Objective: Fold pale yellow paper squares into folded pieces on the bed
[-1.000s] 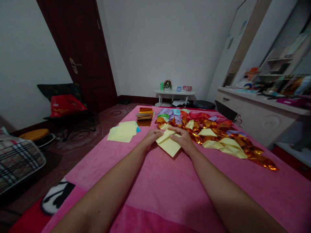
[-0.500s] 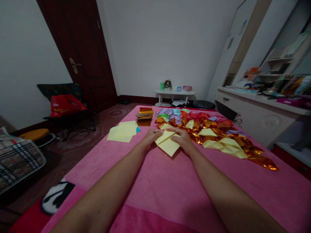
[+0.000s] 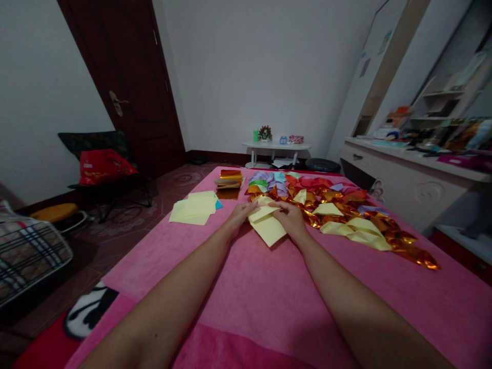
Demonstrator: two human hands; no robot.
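A partly folded sheet of yellow paper (image 3: 268,230) is held between my two hands over the pink cloth (image 3: 249,297). My left hand (image 3: 241,216) pinches its left upper edge, and my right hand (image 3: 289,216) grips the right upper edge with the thumb on top. One corner of the paper points toward me. Left of my hands lie loose yellow sheets (image 3: 193,207) with a bit of blue paper showing beneath. Beyond them sits a stack of shiny gold foil sheets (image 3: 228,193). Folded yellow paper (image 3: 355,232) lies right of my right hand.
Many folded gold foil pieces (image 3: 400,238) and colored paper pieces (image 3: 313,183) spread over the right and far part of the cloth. A small white table (image 3: 274,146) stands by the wall. A dresser (image 3: 400,179) is on the right, a chair with a red bag (image 3: 103,166) on the left.
The yellow paper has shifted slightly in my hands, and its fold lies differently. My right thumb has moved up toward the paper's upper edge. Everything else has stayed put.
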